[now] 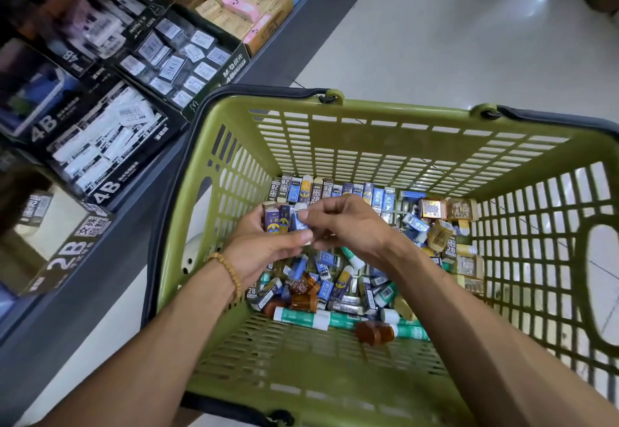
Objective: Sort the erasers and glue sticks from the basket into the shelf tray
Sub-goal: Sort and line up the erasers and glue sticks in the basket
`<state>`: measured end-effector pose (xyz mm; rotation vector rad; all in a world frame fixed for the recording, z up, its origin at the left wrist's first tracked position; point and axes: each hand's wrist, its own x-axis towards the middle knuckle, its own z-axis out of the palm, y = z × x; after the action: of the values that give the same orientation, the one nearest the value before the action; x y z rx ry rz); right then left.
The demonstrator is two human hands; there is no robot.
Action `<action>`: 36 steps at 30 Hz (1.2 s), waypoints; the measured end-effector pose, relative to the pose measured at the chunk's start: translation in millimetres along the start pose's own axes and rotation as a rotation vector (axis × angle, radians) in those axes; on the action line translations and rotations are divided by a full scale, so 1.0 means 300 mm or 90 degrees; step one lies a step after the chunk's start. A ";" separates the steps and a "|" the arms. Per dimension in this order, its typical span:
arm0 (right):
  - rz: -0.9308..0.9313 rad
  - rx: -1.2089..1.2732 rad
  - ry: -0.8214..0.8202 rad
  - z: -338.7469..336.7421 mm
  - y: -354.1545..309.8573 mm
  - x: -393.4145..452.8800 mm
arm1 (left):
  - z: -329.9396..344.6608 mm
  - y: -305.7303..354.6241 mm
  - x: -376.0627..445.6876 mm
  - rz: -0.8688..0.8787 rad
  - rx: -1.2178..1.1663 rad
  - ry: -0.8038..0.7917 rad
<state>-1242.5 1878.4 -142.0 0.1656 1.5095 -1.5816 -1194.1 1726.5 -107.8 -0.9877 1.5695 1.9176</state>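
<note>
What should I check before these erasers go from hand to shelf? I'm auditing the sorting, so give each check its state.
1. Left hand grips a stack of erasers: ok.
2. Right hand pinches one blue eraser against that stack: ok.
3. Held erasers all one type: cannot tell.
4. 2B shelf box has room: ok.
5. Glue sticks lie in the green basket, unsorted: not ok.

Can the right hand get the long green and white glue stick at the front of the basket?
Probably yes. The glue stick lies on top of the pile near the front of the basket, nothing covering it. The right hand is just above, but it's pinching a small eraser against the left hand's bundle first.
</note>
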 end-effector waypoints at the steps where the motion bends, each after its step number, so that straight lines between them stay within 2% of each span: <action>1: -0.003 0.024 0.000 -0.005 0.001 -0.001 | -0.003 0.000 0.001 -0.001 -0.024 -0.006; 3: -0.011 0.052 0.007 -0.017 0.003 -0.003 | -0.011 -0.003 0.009 0.003 -0.062 -0.002; 8: 0.013 0.075 0.005 -0.041 0.019 0.006 | 0.002 -0.008 0.016 -0.014 -0.044 0.025; 10: 0.026 0.105 0.068 -0.046 0.025 0.022 | 0.010 -0.006 0.017 -0.016 -0.036 0.050; 14: 0.002 -0.061 0.308 -0.052 0.024 0.098 | 0.004 -0.016 0.040 -0.013 -0.058 0.103; 19: -0.012 -0.174 0.373 -0.012 0.036 0.227 | 0.000 -0.012 0.042 -0.021 -0.065 0.120; 22: 0.006 -0.135 0.400 -0.020 0.045 0.244 | -0.004 -0.011 0.049 -0.021 -0.074 0.113; 27: -0.031 -0.137 0.354 -0.047 0.048 0.165 | -0.013 -0.022 0.056 -0.025 -0.058 0.120; 33: -0.079 -0.358 0.189 -0.041 0.045 0.132 | 0.002 -0.010 0.023 -0.021 -0.063 0.114; 36: -0.096 -0.312 0.215 -0.029 0.024 0.108 | 0.003 -0.005 0.016 -0.027 -0.060 0.111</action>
<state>-1260.3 1870.6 -170.3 0.0398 2.1724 -1.2915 -1196.2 1727.3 -112.3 -1.2475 1.5499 1.9353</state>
